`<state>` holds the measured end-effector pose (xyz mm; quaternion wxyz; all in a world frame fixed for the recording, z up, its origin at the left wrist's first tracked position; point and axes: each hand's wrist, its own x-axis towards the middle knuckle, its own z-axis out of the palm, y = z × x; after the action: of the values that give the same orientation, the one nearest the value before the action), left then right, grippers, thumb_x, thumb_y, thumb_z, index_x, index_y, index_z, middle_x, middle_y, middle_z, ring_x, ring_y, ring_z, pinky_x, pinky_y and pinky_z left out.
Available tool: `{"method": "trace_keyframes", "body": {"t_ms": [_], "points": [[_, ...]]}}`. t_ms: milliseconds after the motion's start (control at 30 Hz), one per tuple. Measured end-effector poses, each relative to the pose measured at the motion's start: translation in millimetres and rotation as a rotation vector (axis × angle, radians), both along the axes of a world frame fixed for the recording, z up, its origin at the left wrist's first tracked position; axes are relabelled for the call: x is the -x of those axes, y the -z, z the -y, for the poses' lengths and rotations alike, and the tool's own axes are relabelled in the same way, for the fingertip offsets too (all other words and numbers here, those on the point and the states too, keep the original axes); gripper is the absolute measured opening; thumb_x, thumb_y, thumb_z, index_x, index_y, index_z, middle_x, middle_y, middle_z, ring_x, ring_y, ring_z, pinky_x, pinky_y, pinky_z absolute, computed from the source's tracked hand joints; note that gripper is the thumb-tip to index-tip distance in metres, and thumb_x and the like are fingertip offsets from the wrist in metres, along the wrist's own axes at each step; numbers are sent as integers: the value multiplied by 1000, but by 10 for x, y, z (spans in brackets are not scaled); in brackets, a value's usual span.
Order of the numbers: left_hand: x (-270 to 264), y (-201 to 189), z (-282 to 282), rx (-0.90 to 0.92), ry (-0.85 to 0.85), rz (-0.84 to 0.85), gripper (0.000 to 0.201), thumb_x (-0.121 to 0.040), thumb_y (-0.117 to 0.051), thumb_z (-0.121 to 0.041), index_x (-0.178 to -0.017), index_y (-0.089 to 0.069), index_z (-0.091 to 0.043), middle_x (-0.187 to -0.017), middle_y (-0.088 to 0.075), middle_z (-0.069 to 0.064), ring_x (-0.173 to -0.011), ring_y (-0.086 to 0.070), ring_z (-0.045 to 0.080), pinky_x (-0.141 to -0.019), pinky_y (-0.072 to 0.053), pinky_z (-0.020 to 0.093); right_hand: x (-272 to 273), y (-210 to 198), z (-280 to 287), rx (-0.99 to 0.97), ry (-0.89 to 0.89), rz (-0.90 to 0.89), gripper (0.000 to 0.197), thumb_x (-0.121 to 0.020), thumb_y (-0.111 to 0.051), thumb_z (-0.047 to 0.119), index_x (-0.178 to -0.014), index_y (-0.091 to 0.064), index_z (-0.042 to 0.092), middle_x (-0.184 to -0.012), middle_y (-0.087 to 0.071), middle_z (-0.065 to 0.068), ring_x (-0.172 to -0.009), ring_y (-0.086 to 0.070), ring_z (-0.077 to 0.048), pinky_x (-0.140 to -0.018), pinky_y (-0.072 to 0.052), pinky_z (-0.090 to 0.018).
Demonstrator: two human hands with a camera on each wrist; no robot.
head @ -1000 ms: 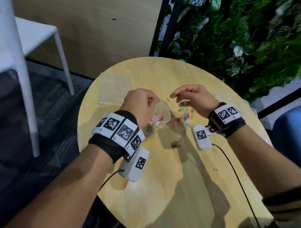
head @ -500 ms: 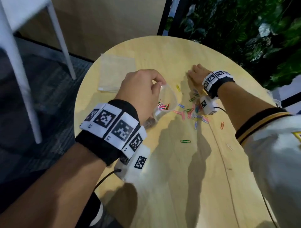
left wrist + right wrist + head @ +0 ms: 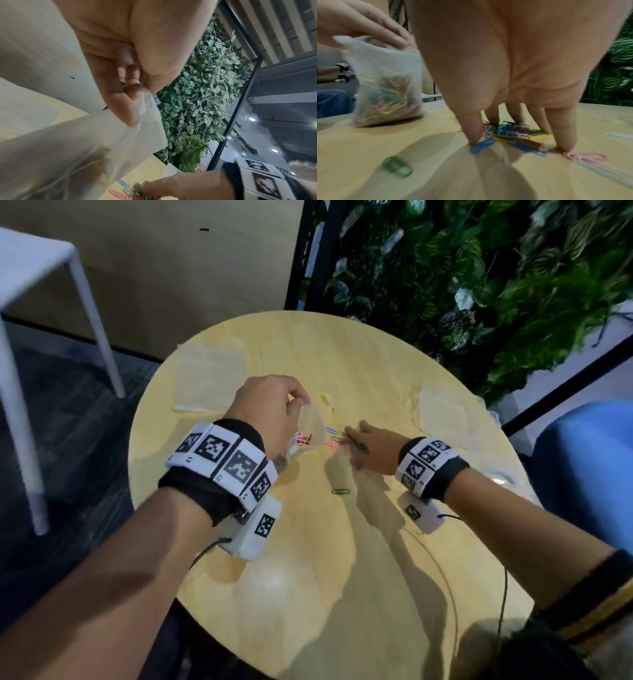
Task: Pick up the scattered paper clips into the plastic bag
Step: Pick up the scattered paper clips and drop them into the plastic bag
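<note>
Round table (image 3: 342, 559), right hand (image 3: 371, 451) mid-surface

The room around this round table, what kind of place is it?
Probably an office lounge or meeting corner. There is a round wooden table, a wall of green foliage behind a black frame, wood panelling, and a white chair on dark carpet.
</note>
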<state>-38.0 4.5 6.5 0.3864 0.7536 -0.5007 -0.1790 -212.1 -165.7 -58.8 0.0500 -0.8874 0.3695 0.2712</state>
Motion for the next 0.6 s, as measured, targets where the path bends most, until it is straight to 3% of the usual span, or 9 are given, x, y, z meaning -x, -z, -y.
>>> {"method": "trace_keyframes", "body": {"t_ms": [100, 167, 233, 333, 433, 600], "points": [[114, -5, 2, -29, 35, 13, 21, -96, -51, -15, -92, -72, -20, -53, -47, -9, -52, -56, 11, -74, -55, 37, 112, 51, -215, 59, -30, 151, 46, -99, -43, 25, -144, -41, 19, -131, -52, -13, -117, -54, -33, -95, -44, -36], [193, 11, 9, -44, 58, 17, 21, -96, -52, -15, -91, -72, -20, -52, -44, -9, -50, -53, 10, -73, -56, 38, 172, 83, -322, 131, -14, 260, 32, -92, -48, 10, -119, -63, 17, -106, -65, -10, -99, -62, -31, -77, -48, -32], [252, 26, 20, -62, 72, 22, 21, -95, -52, -15, -90, -72, -20, -52, -44, -9, -49, -51, 9, -72, -56, 38, 229, 107, -393, 174, 29, 301, 26, -83, -51, 2, -96, -68, 17, -91, -68, -8, -85, -64, -30, -68, -49, -30], [309, 48, 37, -112, 85, 15, 21, -96, -53, -16, -92, -73, -18, -55, -51, -5, -49, -51, 9, -71, -56, 36, 336, 98, -394, 154, 127, 404, 29, -77, -57, 1, -85, -73, 23, -83, -70, -2, -76, -64, -23, -72, -55, -30], [361, 82, 55, -205, 103, 47, 19, -94, -57, -22, -96, -75, -16, -84, -71, 9, -56, -54, 18, -73, -56, 33, 504, 89, -372, 111, 275, 566, 31, -71, -61, -1, -82, -77, 23, -74, -73, 2, -68, -59, -12, -69, -51, -23], [463, 137, 105, -265, 117, 70, 22, -95, -56, -24, -90, -75, -13, -93, -73, 11, -60, -53, 23, -77, -57, 34, 736, -18, -327, 63, 392, 693, 19, -76, -71, 8, -93, -78, 15, -89, -75, -3, -81, -65, -16, -78, -50, -21]]}}
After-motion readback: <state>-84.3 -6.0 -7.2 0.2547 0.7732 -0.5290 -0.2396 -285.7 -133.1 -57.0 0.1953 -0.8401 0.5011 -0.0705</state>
